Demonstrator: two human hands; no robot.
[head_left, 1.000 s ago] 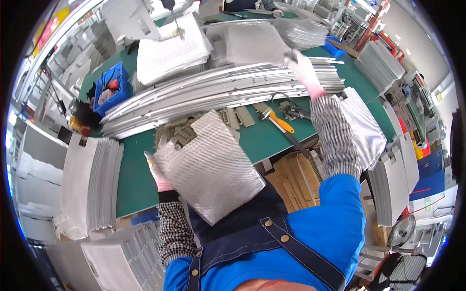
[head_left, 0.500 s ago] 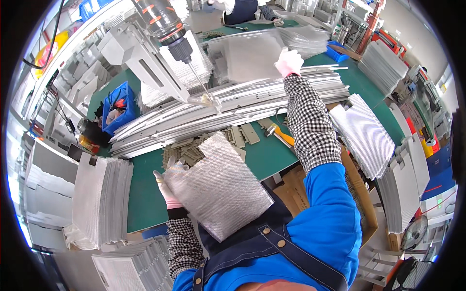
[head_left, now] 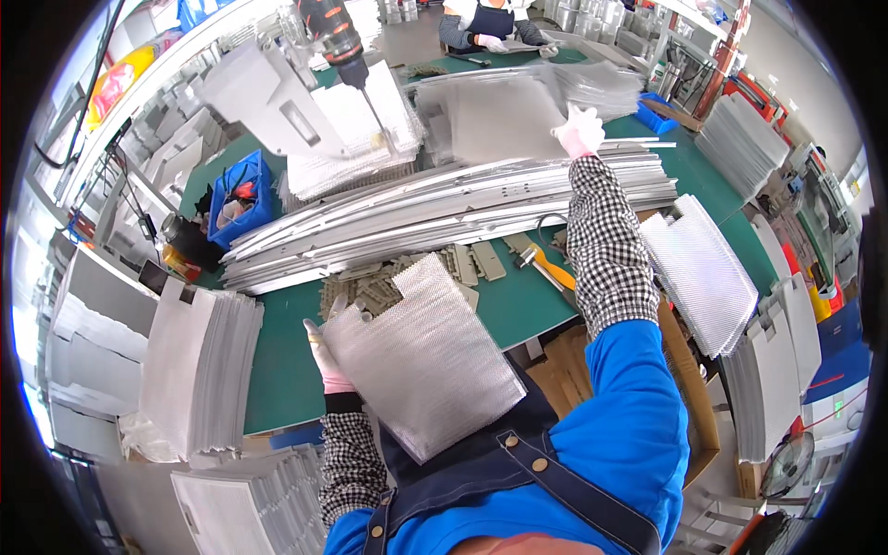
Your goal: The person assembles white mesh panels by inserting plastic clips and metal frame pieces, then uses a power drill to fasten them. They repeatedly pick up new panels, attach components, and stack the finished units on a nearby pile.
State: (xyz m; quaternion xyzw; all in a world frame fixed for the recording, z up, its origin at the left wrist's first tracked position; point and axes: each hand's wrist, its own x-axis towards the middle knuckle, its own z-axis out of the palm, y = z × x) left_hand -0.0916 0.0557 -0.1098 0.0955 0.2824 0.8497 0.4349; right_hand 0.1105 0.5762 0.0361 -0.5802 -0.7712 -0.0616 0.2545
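Observation:
My left hand (head_left: 329, 356) grips the left edge of a silvery mesh filter panel (head_left: 427, 365), which has a notched upper corner. That panel is tilted in front of my apron, over the bench's near edge. My right arm stretches across the bench, and my white-gloved right hand (head_left: 580, 131) is at the right edge of some translucent sheets (head_left: 504, 116). Its fingers look partly spread, with nothing visible between them. Long silvery metal strips (head_left: 444, 208) lie in a bundle below that hand. Small beige plastic pieces (head_left: 375, 289) are heaped just beyond the panel.
A power drill (head_left: 338, 42) hangs over the far left beside a white bracket (head_left: 277, 106). Panel stacks (head_left: 199, 370) stand left, and more mesh panels (head_left: 700, 273) right. A blue bin (head_left: 242, 199), an orange-handled tool (head_left: 552, 268) and an open carton (head_left: 689, 398) surround the work area. A co-worker (head_left: 490, 26) sits opposite.
The whole view has shifted slightly. The hanging drill and bracket appear higher in the picture. My right hand's fingers look more spread; my left hand still holds the mesh panel.

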